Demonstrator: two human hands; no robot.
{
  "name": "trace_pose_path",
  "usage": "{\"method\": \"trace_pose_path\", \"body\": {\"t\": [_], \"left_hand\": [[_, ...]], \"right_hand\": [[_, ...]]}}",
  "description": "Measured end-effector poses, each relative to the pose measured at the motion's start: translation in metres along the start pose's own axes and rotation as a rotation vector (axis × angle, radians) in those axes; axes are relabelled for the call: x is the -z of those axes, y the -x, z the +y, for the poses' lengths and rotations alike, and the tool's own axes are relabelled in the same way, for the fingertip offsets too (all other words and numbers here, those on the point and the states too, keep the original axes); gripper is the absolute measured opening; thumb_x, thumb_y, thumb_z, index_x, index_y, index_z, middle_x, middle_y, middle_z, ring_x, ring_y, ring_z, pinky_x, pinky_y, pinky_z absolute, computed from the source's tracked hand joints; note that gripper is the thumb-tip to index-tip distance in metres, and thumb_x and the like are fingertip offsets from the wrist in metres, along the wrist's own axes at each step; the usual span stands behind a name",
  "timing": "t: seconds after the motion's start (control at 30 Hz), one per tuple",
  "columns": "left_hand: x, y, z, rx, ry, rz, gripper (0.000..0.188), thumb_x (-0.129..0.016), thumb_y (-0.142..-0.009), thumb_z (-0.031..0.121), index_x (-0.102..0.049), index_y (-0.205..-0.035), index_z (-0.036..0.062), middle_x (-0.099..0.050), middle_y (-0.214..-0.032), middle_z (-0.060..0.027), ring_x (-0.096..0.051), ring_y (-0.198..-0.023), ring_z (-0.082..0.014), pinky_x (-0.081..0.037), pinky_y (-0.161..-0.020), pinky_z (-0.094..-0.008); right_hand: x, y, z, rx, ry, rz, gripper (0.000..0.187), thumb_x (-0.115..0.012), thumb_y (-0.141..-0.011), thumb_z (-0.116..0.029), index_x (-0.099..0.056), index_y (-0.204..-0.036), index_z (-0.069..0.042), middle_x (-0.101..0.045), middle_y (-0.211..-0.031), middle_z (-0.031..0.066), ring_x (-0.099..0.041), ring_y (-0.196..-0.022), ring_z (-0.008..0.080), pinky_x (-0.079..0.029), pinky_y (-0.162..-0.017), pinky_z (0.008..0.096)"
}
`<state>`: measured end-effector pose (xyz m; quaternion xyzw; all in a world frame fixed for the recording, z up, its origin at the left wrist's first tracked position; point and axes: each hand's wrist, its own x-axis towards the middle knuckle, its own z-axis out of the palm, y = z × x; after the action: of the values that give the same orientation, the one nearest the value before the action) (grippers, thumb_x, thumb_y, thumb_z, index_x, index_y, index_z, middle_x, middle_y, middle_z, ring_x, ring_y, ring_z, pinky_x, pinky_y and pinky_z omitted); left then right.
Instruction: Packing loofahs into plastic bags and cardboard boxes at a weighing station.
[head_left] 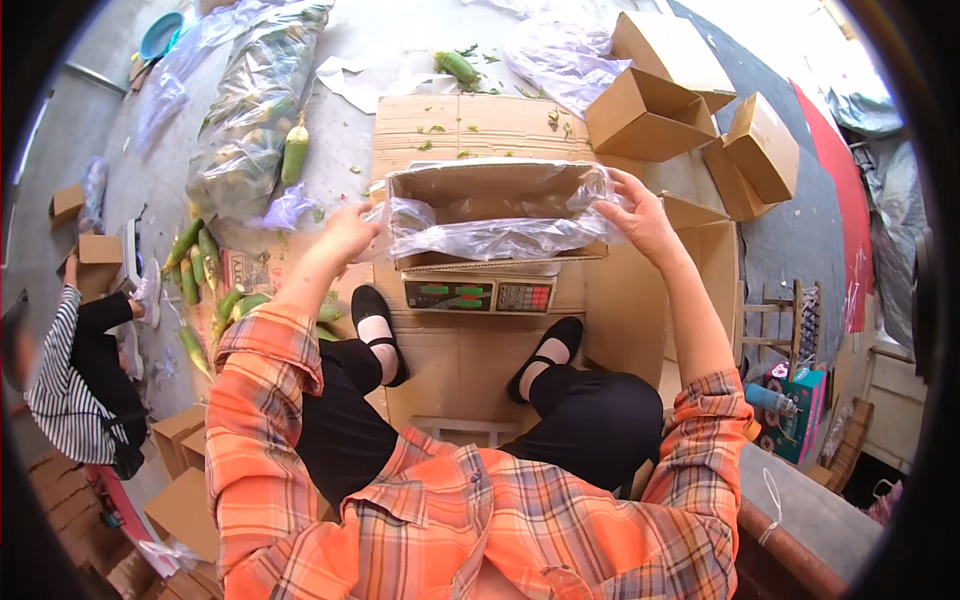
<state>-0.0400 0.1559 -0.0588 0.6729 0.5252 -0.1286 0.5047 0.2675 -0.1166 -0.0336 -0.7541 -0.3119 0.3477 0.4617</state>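
Note:
An open cardboard box (500, 262) rests on a digital scale (478, 294) between my feet. Clear plastic lining (490, 238) hangs loosely inside it and over its near rim; I see no produce in it. At the box's left end, my left hand (350, 232) pinches the edge of the plastic. My right hand (640, 215) grips the plastic at the right end, thumb and fingers around its gathered edge. The scale's green display and keypad face me, below the box's near wall.
Green radishes (205, 262) lie in a pile on the left, near a large plastic bag of radishes (250, 120). Empty cardboard boxes (650, 115) stand at the far right. Flattened cardboard (450, 370) covers the floor. A co-worker in stripes (70, 390) handles a box at far left.

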Motion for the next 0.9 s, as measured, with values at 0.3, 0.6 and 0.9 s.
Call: {"method": "trace_pose_path", "body": {"t": [0.3,0.6,0.9], "left_hand": [[-0.016,0.074,0.043,-0.976,-0.366,0.335,0.043,-0.071,-0.071,0.016,-0.058,-0.111,0.0087,-0.047,-0.124,-0.0124,-0.047,-0.112,-0.0332,-0.04,-0.093,-0.0377],[-0.027,0.059,0.02,-0.848,-0.336,0.387,0.016,-0.062,-0.064,-0.004,-0.051,-0.073,0.0035,-0.051,-0.105,-0.0082,-0.056,-0.088,-0.0302,-0.047,-0.07,-0.0361],[-0.029,0.049,0.007,-0.894,-0.07,0.326,0.025,-0.075,-0.064,0.013,-0.052,-0.072,0.0056,-0.039,-0.125,-0.0155,-0.051,-0.104,-0.024,-0.048,-0.076,-0.0335]], "right_hand": [[-0.011,0.045,-0.003,0.377,0.378,0.117,0.047,-0.075,-0.069,-0.014,-0.054,-0.111,-0.012,-0.055,-0.118,0.0083,-0.053,-0.078,0.0145,-0.046,-0.076,0.0302],[-0.021,0.065,0.001,0.446,0.333,0.196,0.016,-0.073,-0.065,-0.005,-0.06,-0.075,-0.004,-0.049,-0.124,0.0105,-0.054,-0.102,0.0223,-0.043,-0.087,0.0327],[-0.033,0.083,0.065,0.057,-0.042,-0.059,0.012,-0.069,-0.076,-0.011,-0.062,-0.08,-0.003,-0.054,-0.112,0.0095,-0.052,-0.1,0.0163,-0.043,-0.086,0.0304]]}}
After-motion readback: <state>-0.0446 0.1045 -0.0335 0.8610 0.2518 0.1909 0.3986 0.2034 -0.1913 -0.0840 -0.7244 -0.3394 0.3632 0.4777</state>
